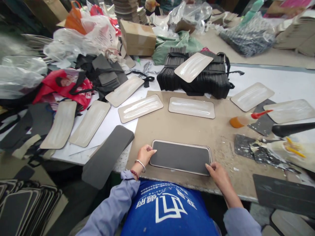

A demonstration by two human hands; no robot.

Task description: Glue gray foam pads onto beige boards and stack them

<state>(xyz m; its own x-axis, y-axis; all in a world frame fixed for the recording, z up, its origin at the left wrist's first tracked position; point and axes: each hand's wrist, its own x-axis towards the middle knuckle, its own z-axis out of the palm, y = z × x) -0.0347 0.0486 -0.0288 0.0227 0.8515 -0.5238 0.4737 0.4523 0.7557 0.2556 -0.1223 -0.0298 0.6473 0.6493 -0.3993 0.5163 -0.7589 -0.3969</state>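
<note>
- While working at a broad white table [112,123], facing a far side crowded with plastic bags [98,36] and a cardboard box [139,39].
- Reaching over a brown board [145,131], scuffed and flecked toward the right.
- Wearing a blue apron [194,219] printed with a white emblem and lettering, along with light blue sleeves [110,205].
- Facing a strapped bundle of dark pieces [171,80] near the board's far edge.
- Having a stack of pale-rimmed panels [17,209] at lower left, below the tabletop.
- Holding a dark panel [180,157] bordered in a pale rim, lying flat on the brown board near its front edge, directly ahead, and showing layered edges at its right end.
- Facing pale panels [192,107] streaked with white, spread in a loose arc beyond, including one resting atop the bundle.
- Having a red-tipped bottle of orange liquid [237,122] lying on its side to the right.
- Pinching the dark panel's left end between thumb and fingers of the left hand [145,154]; pinching its near right corner in the right hand [218,173], with fingertips closed on the edge.
- Wearing a silvery bangle [142,166] and a dark red beaded bracelet [134,174] on the left wrist.
</note>
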